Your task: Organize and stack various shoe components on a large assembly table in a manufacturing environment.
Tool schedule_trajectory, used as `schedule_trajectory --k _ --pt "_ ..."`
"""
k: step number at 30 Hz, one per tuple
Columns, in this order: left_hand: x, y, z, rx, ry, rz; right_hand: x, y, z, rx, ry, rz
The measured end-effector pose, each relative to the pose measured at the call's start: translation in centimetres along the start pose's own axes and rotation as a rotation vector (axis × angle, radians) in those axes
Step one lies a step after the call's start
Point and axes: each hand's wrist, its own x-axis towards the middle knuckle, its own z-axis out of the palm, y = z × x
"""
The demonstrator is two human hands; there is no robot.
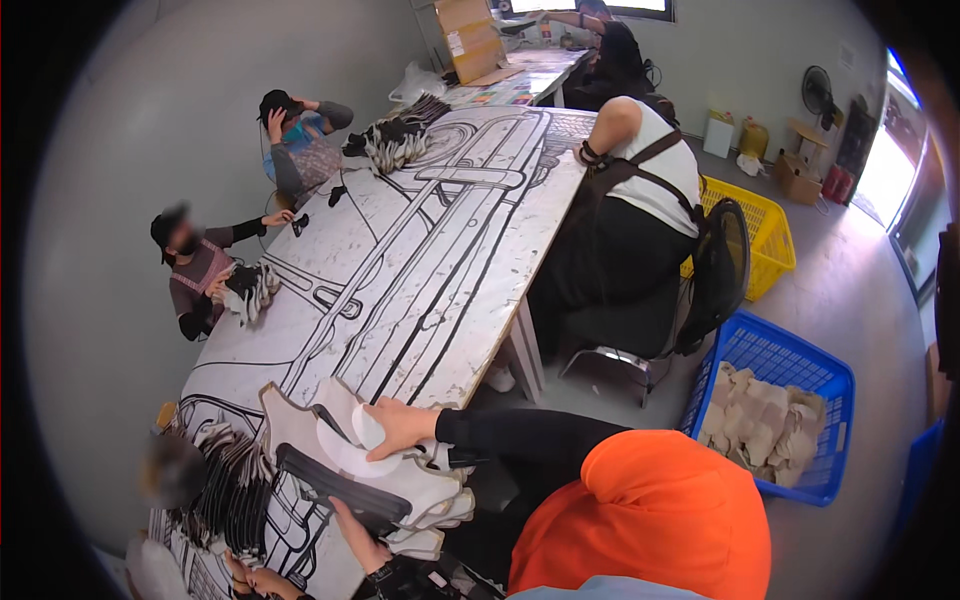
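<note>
With the white piece gripped in the right hand over pale pieces on the bench, left hand straight-fingered beside the dark strip, best handle lightly (no creasing).

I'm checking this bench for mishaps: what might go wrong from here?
The pale pieces are piled at the near edge of the table; a nudge might send some off. The white piece in the right hand could slip. The leaning dark stack might topple if the dark strip by the left hand bumps it.
</note>
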Motion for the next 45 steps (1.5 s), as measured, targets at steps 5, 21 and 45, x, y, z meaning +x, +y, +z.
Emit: schedule_trajectory --k 5,21,45 --pt "0.2 0.7 -2.5 -0.064 -0.205 0.186 -1.3 -2.3 0.2 -0.048 0.058 0.143" --pt "2.4 0.0 -5.5 0.023 -0.166 -0.087 -0.3 -3.9 0.6 -0.117 -0.033 0.223" --pt "0.0 -3.8 -5.6 -0.291 -0.174 -0.174 -8.3 -0.1 -3.8 1.007 -0.357 0.419"
